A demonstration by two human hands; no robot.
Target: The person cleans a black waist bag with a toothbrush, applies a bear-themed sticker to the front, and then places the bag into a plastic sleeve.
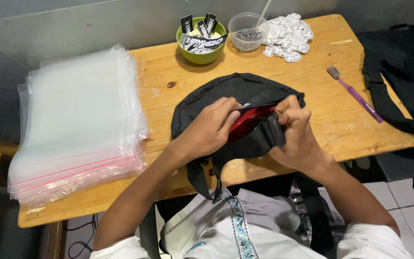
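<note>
Black fabric waist bag with a red lining lay near the middle of the pale wooden counter, its top opening spread so the red inside showed. All positions below are given relative to this bag.

Left hand: closed on the near edge of the bag's opening, fingers curled over the black fabric, thumb underneath as far as could be seen. Right hand: grip pinched tight on the black webbing strap with its plastic buckle at the bag's right end; whether the fingertips also held a zipper pull could not be told.

Left of the bag: a thick stack of clear plastic zip bags with red seal strips, none taken off the stack and laid by the bag. Behind the bag: a green round bowl holding black-and-white labels, a clear plastic cup with small dark metal pieces and a white stick, and a pile of white cut-out stickers. Right of the bag: a purple toothbrush, and beyond it dark fabric draped off the counter edge.

Progress, judged: bag open and being handled at strap and opening; not closed, not inside any clear zip bag. Closing and packing appeared not yet done.
</note>
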